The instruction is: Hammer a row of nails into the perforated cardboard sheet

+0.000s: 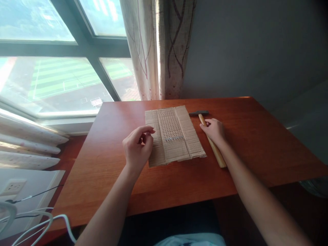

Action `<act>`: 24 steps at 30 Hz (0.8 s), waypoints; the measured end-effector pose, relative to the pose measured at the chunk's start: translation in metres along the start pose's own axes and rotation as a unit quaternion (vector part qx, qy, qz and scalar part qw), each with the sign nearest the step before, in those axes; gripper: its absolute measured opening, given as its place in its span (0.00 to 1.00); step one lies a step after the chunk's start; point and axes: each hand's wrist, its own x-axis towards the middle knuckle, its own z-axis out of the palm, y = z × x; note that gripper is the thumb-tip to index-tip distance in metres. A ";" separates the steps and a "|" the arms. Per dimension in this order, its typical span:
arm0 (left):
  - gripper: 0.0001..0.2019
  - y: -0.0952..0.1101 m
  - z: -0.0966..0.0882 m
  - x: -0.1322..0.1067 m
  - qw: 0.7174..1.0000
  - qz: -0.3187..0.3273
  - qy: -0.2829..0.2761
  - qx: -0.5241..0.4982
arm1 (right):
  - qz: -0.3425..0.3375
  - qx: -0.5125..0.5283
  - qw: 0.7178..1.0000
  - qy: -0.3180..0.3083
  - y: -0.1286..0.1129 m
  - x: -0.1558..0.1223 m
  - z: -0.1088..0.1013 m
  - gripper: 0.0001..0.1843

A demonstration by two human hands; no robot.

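Note:
A flat piece of cardboard [175, 150] lies on the table, with a grid of small dark holes in its middle panel. Along the near edge of that grid runs a row of small shiny metal pieces [174, 139], too small to name. My left hand [138, 145] hovers over the cardboard's left side, fingers curled in a pinch; whatever is between them is hidden. To the right of the cardboard lies a hammer [216, 153] with a dark metal head and a pale wooden handle. My right hand [214, 131] grips that handle a little below the head.
The reddish-brown wooden table [256, 143] ends at a grey wall [243, 51]. A window [58, 78] and patterned curtains [153, 51] stand at the back left. White cables [48, 218] hang by a wall socket [13, 187] at the lower left.

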 end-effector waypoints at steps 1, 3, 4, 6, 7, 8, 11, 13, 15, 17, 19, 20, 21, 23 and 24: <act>0.09 0.000 0.000 0.000 1.000 -0.005 0.003 0.001 | 0.000 0.001 1.000 0.000 -0.001 0.001 0.001 0.09; 0.09 -0.001 0.000 0.001 1.000 -0.018 0.010 0.000 | 0.003 0.003 1.000 0.001 -0.002 0.002 0.004 0.09; 0.09 -0.001 -0.001 0.001 1.000 -0.025 0.014 -0.001 | 0.004 0.005 1.000 0.001 -0.003 0.002 0.004 0.10; 0.08 -0.002 -0.001 0.002 0.999 -0.039 0.018 -0.003 | 0.006 0.012 1.000 0.001 -0.004 0.002 0.005 0.10; 0.08 -0.003 -0.002 0.002 0.999 -0.047 0.020 -0.004 | 0.006 0.018 1.000 -0.001 -0.004 0.002 0.005 0.11; 0.08 -0.003 -0.002 0.003 0.998 -0.056 0.023 -0.004 | 0.005 0.025 1.000 -0.004 -0.005 0.002 0.003 0.11; 0.08 -0.005 -0.003 0.005 0.996 -0.082 0.035 -0.005 | 0.002 0.057 0.998 -0.006 -0.010 -0.001 -0.002 0.16; 0.10 -0.009 -0.004 0.008 0.994 -0.100 0.046 -0.012 | 0.005 0.090 0.996 0.000 -0.017 -0.007 -0.007 0.22; 0.15 -0.014 -0.005 0.010 0.990 -0.125 0.054 -0.033 | 0.012 0.133 0.991 -0.002 -0.027 -0.017 -0.011 0.26; 0.19 -0.019 -0.006 0.013 0.983 -0.165 0.039 -0.067 | 0.017 0.188 0.982 -0.030 -0.040 -0.030 -0.015 0.30; 0.22 -0.024 -0.007 0.014 0.969 -0.221 -0.004 -0.112 | 0.035 0.274 0.957 -0.088 -0.055 -0.044 -0.020 0.32; 0.23 -0.025 -0.008 0.013 0.958 -0.250 -0.034 -0.135 | 0.068 0.365 0.919 -0.135 -0.062 -0.050 -0.022 0.31; 0.23 -0.025 -0.009 0.012 0.945 -0.277 -0.067 -0.157 | 0.093 0.437 0.878 -0.173 -0.068 -0.055 -0.025 0.30; 0.24 -0.022 -0.010 0.008 0.919 -0.317 -0.135 -0.192 | 0.123 0.524 0.815 -0.213 -0.079 -0.062 -0.030 0.26; 0.24 -0.020 -0.010 0.005 0.907 -0.328 -0.168 -0.205 | 0.133 0.545 0.798 -0.223 -0.083 -0.065 -0.033 0.25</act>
